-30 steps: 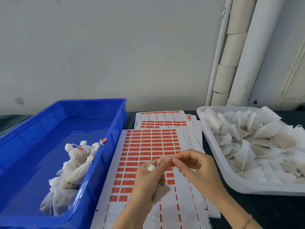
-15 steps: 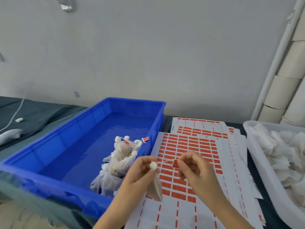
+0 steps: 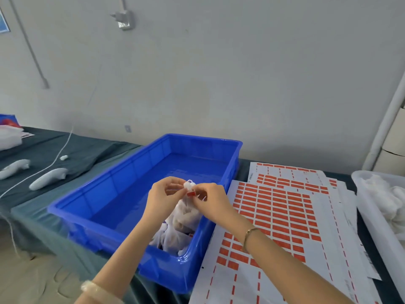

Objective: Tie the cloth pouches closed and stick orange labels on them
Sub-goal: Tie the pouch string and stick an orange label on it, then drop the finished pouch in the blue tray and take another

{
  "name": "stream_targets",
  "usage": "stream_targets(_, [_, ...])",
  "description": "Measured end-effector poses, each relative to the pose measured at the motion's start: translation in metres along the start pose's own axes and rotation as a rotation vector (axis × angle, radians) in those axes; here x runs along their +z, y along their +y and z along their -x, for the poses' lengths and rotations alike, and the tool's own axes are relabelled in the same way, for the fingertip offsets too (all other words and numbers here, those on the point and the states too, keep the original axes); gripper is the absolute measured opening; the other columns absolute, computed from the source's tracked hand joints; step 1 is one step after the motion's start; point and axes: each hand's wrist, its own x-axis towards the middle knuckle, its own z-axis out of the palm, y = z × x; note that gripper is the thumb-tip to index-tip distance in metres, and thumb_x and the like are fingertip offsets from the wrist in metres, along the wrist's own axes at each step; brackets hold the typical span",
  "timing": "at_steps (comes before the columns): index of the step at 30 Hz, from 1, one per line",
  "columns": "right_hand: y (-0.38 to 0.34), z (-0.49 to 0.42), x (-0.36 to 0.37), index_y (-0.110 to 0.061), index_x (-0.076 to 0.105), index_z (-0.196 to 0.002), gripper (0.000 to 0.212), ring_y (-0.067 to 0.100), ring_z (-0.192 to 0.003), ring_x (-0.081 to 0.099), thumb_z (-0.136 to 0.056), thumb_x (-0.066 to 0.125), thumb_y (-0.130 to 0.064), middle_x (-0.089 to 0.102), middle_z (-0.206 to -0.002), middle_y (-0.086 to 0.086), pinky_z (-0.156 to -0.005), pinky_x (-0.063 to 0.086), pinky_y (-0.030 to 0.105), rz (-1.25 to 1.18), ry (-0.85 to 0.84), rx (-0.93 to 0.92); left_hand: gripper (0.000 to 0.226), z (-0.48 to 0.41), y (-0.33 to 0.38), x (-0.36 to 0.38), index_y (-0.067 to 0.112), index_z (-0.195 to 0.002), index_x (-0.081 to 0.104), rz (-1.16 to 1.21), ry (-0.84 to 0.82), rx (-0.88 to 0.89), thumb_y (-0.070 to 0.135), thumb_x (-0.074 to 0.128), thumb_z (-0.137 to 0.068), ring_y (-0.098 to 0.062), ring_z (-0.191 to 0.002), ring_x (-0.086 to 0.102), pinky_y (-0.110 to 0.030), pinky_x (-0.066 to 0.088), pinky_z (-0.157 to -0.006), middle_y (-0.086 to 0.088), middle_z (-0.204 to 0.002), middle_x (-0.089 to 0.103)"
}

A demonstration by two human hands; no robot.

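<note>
both hands moved over the blue bin (image 3: 203, 138) now, left hand (image 3: 162, 196) pinching the pouch (image 3: 186, 213) top, right hand (image 3: 211, 200) pinching the orange label (image 3: 191, 193).

I saw a glossy blue plastic crate (image 3: 114, 194), thin white cloth pouches (image 3: 186, 218), and matt paper label sheets (image 3: 324, 216).

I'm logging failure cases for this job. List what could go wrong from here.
1. The right hand pinches the orange label by the top of the pouch that the left hand holds; it may stick to a fingertip or fold crooked.
2. The pouch hangs over the blue bin; released early, it could drop among the finished pouches.
</note>
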Motion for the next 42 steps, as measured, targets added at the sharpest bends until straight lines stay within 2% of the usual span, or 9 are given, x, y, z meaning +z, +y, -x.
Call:
stream_targets(6, [0.012, 0.020, -0.004, -0.026, 0.065, -0.107, 0.019, -0.003, -0.078, 0.057, -0.093, 0.058, -0.035, 0.065, -0.089, -0.013, -0.068, 0.040, 0.001, 0.086, 0.056, -0.008, 0.012, -0.002, -0.001, 0.030, 0.019, -0.100, 0.066, -0.056, 0.042, 0.029, 0.014, 0.061, -0.090, -0.006, -0.092, 0.064, -0.006, 0.044, -0.061, 0.010, -0.094, 0.068])
stream_targets(10, [0.021, 0.051, -0.040, -0.025, 0.060, -0.121, 0.031, -0.009, -0.096, 0.054, -0.091, 0.060, -0.025, 0.062, -0.108, -0.019, -0.085, 0.037, 0.003, 0.041, 0.266, 0.044, 0.028, 0.020, 0.031, 0.088, 0.029, -0.104, 0.064, 0.023, 0.056, 0.197, 0.007, 0.054, -0.089, 0.007, -0.101, 0.052, -0.007, 0.040, -0.070, 0.016, -0.107, 0.060])
stream_targets(15, [0.036, 0.117, -0.123, -0.027, 0.064, -0.114, 0.027, -0.003, -0.089, 0.062, -0.088, 0.065, -0.017, 0.065, -0.103, -0.020, -0.088, 0.052, 0.017, 0.029, 0.464, 0.238, 0.020, 0.061, 0.082, 0.190, 0.034, -0.097, 0.064, 0.193, -0.196, 0.262, 0.016, 0.060, -0.092, 0.002, -0.091, 0.062, -0.008, 0.049, -0.069, 0.020, -0.099, 0.064])
stream_targets(19, [0.043, 0.181, -0.202, -0.022, 0.071, -0.097, 0.027, 0.002, -0.076, 0.067, -0.084, 0.062, 0.001, 0.072, -0.085, -0.013, -0.068, 0.051, 0.012, 0.137, 0.566, 0.285, 0.018, 0.099, 0.109, 0.261, 0.028, -0.096, 0.066, 0.290, -0.454, 0.318, 0.013, 0.056, -0.094, -0.001, -0.090, 0.063, -0.018, 0.054, -0.077, 0.014, -0.094, 0.066])
stream_targets(23, [0.064, 0.240, -0.274, -0.029, 0.072, -0.090, 0.019, 0.001, -0.075, 0.066, -0.086, 0.067, -0.011, 0.072, -0.080, -0.014, -0.070, 0.053, 0.016, 0.266, 0.640, 0.430, 0.014, 0.129, 0.130, 0.322, 0.019, -0.098, 0.069, 0.328, -0.700, 0.395, 0.016, 0.056, -0.095, -0.002, -0.087, 0.064, -0.014, 0.051, -0.077, 0.009, -0.091, 0.070])
stream_targets(31, [0.149, 0.275, -0.347, -0.019, 0.068, -0.107, 0.022, 0.004, -0.086, 0.063, -0.087, 0.067, -0.028, 0.071, -0.102, -0.003, -0.071, 0.048, 0.013, 0.408, 0.611, 0.709, 0.046, 0.120, 0.140, 0.421, 0.011, -0.129, 0.047, -0.245, -0.853, 0.516, -0.003, 0.046, -0.085, -0.019, -0.113, 0.052, -0.017, 0.035, -0.076, -0.005, -0.128, 0.054])
stream_targets(34, [0.170, 0.259, -0.339, -0.007, 0.066, -0.087, 0.039, 0.017, -0.069, 0.063, -0.078, 0.072, -0.045, 0.066, -0.075, 0.006, -0.064, 0.050, 0.026, 0.430, 0.598, 0.761, 0.065, 0.108, 0.141, 0.437, 0.023, -0.144, 0.035, -0.391, -0.926, 0.568, -0.005, 0.045, -0.086, -0.022, -0.121, 0.049, -0.021, 0.036, -0.080, -0.005, -0.135, 0.046])
stream_targets(37, [0.180, 0.244, -0.333, -0.022, 0.058, -0.088, 0.030, 0.007, -0.069, 0.059, -0.076, 0.072, -0.047, 0.062, -0.075, -0.006, -0.058, 0.044, 0.019, 0.435, 0.568, 0.813, 0.055, 0.104, 0.144, 0.446, 0.026, -0.134, 0.051, -0.444, -0.970, 0.633, -0.004, 0.044, -0.088, -0.025, -0.115, 0.053, -0.022, 0.037, -0.078, -0.009, -0.129, 0.049])
stream_targets(42, [0.181, 0.239, -0.328, -0.008, 0.073, -0.081, 0.019, 0.016, -0.074, 0.068, -0.084, 0.070, -0.026, 0.071, -0.075, 0.003, -0.072, 0.056, 0.030, 0.411, 0.621, 0.717, 0.023, 0.088, 0.144, 0.450, 0.010, -0.106, 0.071, -0.555, -0.948, 0.727, 0.007, 0.054, -0.091, -0.026, -0.102, 0.062, -0.034, 0.050, -0.087, -0.009, -0.111, 0.066])
